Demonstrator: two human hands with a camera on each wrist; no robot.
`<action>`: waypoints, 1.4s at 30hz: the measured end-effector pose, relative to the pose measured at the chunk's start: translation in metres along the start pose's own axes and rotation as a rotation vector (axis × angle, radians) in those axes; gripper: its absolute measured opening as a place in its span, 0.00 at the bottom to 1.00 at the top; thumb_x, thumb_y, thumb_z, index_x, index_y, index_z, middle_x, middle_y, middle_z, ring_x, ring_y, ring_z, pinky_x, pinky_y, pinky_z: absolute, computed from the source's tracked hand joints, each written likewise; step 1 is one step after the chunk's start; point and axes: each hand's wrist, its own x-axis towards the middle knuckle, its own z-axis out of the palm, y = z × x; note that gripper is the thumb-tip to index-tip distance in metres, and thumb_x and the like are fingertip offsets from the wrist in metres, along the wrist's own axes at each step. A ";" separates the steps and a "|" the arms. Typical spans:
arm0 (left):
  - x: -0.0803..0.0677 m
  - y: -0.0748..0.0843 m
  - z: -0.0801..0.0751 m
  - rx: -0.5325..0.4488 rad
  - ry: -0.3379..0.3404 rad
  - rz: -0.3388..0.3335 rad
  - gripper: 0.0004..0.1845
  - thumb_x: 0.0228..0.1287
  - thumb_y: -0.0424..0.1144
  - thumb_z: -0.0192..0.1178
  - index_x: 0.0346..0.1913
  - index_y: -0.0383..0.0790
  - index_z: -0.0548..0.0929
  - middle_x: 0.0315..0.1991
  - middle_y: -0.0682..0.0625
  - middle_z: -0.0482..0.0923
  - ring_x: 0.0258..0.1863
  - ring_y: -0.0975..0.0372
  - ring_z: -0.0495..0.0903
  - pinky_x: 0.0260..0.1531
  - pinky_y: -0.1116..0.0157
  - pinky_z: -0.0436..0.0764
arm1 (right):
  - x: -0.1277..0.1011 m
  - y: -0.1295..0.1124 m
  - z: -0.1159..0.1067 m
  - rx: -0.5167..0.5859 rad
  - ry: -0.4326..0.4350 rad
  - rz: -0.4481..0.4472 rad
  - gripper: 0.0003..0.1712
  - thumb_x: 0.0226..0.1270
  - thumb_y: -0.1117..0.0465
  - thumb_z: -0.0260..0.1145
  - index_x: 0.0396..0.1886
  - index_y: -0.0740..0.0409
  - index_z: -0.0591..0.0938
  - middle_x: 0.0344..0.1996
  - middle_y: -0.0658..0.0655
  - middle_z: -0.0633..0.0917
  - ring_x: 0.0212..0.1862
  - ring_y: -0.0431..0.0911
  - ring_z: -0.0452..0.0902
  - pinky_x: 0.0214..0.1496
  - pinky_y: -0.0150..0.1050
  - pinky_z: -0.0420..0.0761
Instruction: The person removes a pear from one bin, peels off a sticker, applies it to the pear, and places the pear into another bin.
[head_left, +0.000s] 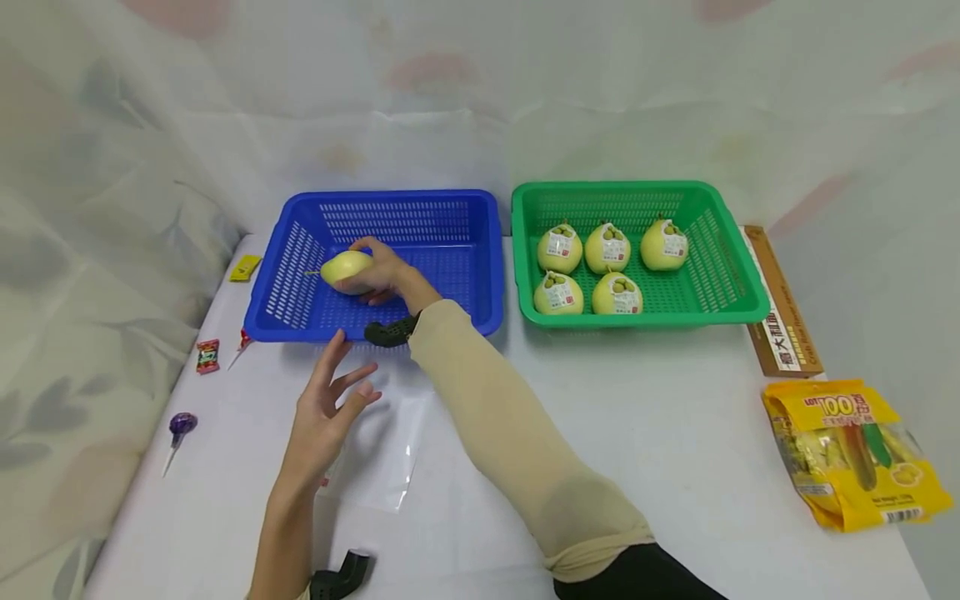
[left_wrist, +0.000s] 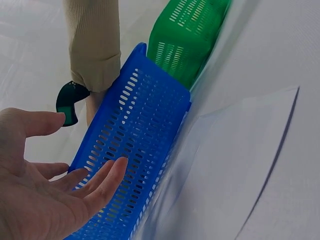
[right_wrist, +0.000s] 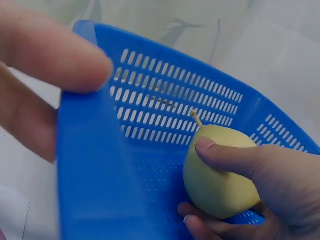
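My right hand (head_left: 390, 275) grips a pale yellow-green pear (head_left: 347, 271) inside the blue plastic basket (head_left: 480, 321). In the right wrist view the thumb lies along the side of the pear (right_wrist: 215, 185), the other fingers curl beneath it, and its stem points toward the slotted wall. My left hand (head_left: 326, 417) is at the basket's front rim with fingers spread and nothing held; its fingertips reach the rim. In the left wrist view those fingers (left_wrist: 107, 187) overlap the basket's slotted side. A clear plastic bag (head_left: 382, 467) lies flat on the table near the left hand.
A green basket (head_left: 637, 319) at right holds several labelled pears (head_left: 617, 293). Beyond it lie a brown box (head_left: 783, 308) and a yellow snack bag (head_left: 855, 454). To the left are a purple lollipop (head_left: 182, 425), a red candy (head_left: 207, 357) and a yellow packet (head_left: 244, 267).
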 end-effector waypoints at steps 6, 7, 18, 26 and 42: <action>0.001 0.001 0.003 0.028 -0.001 0.006 0.45 0.80 0.28 0.60 0.89 0.56 0.51 0.87 0.35 0.52 0.66 0.73 0.82 0.54 0.71 0.91 | -0.005 -0.003 -0.018 0.124 0.009 -0.055 0.37 0.69 0.57 0.78 0.74 0.49 0.73 0.65 0.60 0.77 0.49 0.51 0.82 0.64 0.56 0.91; 0.001 0.001 0.003 0.035 -0.001 0.007 0.45 0.80 0.29 0.60 0.89 0.56 0.51 0.88 0.35 0.52 0.66 0.73 0.82 0.54 0.72 0.91 | -0.007 -0.006 -0.022 0.142 -0.006 -0.075 0.37 0.69 0.58 0.78 0.74 0.49 0.73 0.66 0.60 0.77 0.50 0.50 0.82 0.64 0.55 0.91; -0.001 0.002 0.001 0.030 0.002 -0.006 0.46 0.80 0.30 0.61 0.89 0.56 0.50 0.88 0.38 0.52 0.67 0.72 0.82 0.53 0.74 0.90 | -0.088 -0.035 -0.077 0.174 -0.128 -0.400 0.33 0.75 0.62 0.73 0.76 0.48 0.73 0.67 0.58 0.77 0.58 0.53 0.85 0.54 0.51 0.95; -0.001 0.001 0.003 0.021 -0.010 0.015 0.47 0.79 0.26 0.59 0.90 0.55 0.49 0.87 0.34 0.50 0.66 0.73 0.82 0.53 0.74 0.90 | -0.179 -0.005 -0.135 0.184 -0.170 -0.511 0.33 0.75 0.68 0.68 0.77 0.53 0.73 0.75 0.57 0.71 0.61 0.58 0.83 0.59 0.61 0.92; -0.006 0.004 0.028 0.037 -0.083 0.047 0.35 0.78 0.27 0.61 0.84 0.38 0.65 0.83 0.41 0.65 0.67 0.68 0.83 0.54 0.74 0.89 | -0.299 0.146 -0.125 -0.065 -0.013 -0.222 0.38 0.68 0.59 0.79 0.75 0.41 0.75 0.72 0.55 0.76 0.59 0.55 0.79 0.58 0.49 0.87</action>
